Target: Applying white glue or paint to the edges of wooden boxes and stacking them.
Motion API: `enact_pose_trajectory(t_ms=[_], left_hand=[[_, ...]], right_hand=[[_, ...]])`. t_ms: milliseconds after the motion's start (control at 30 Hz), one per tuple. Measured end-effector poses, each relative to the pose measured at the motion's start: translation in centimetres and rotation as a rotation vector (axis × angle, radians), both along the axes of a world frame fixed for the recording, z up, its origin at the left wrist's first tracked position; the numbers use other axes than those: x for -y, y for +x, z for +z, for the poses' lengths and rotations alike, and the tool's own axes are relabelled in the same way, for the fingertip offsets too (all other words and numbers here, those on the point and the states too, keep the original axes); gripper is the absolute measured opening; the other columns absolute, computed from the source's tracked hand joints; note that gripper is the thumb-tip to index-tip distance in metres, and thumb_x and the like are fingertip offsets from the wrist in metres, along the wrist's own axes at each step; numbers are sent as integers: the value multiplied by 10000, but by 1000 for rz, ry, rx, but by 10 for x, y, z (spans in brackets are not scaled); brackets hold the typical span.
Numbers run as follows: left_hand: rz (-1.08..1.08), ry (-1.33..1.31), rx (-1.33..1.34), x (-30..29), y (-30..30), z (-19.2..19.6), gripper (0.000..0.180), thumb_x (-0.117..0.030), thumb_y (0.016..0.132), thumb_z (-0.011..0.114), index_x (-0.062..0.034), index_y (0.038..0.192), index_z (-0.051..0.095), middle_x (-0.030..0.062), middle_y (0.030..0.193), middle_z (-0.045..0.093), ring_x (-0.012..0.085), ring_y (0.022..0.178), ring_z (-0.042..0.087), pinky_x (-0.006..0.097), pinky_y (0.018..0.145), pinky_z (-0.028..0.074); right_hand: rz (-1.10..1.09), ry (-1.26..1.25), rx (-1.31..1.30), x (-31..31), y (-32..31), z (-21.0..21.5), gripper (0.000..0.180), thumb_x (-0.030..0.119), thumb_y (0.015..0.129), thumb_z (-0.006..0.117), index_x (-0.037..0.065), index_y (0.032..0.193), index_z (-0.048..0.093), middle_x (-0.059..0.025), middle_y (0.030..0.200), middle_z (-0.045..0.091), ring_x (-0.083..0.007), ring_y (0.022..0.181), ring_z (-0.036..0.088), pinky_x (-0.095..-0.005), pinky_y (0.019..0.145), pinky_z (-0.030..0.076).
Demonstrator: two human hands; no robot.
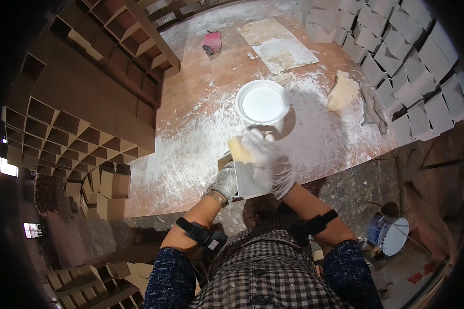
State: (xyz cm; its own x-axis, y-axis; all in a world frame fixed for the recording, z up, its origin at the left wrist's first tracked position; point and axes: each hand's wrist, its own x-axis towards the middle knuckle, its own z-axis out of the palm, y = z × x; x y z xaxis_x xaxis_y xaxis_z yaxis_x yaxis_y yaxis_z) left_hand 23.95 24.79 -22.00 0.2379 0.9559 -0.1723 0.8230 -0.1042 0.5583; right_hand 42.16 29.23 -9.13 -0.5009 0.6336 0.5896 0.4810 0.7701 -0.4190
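Note:
My left hand (225, 181), in a grey knitted glove, grips a small open cardboard box (248, 183) from its left side. The box face turned up toward me is coated whitish-grey. Blurred by motion, my right hand (274, 164) wears a white-smeared glove and holds a pale yellow sponge (239, 150) against the far end of that face. Its fingertips are partly smeared by the blur. Just beyond the hands stands a round white bucket (263, 103) filled with white liquid.
The board worktop (191, 118) is streaked white. Brown open boxes (62, 123) are stacked at left, whitish coated ones (412, 67) at right. A pink cloth (211, 43), a stained sheet (281, 49), a beige scrap (344, 91) and a grey rag (372, 108) lie farther off. A blue-and-white bucket (389, 234) stands low right.

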Motion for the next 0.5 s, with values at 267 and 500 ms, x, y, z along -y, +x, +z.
enact_pose_trajectory(t_ms=[267,500], left_hand=[[150,-113,439,10,-3,20,393,-302,875,563,-66,1188,572,152,1194,578,265,1077,550,370,914,446],[119,-185,184,16,-29,5,395,-311,854,571,-75,1171,588,162,1174,590,285,1052,576,346,861,480]], right_hand=[[277,8,132,70,71,-11,388,120,655,665,39,1031,613,-131,1087,595,-259,1067,558,-447,934,451],[134,-267,25,-11,79,-5,541,46,686,620,48,1221,540,-158,1123,599,-332,992,591,-391,843,494]])
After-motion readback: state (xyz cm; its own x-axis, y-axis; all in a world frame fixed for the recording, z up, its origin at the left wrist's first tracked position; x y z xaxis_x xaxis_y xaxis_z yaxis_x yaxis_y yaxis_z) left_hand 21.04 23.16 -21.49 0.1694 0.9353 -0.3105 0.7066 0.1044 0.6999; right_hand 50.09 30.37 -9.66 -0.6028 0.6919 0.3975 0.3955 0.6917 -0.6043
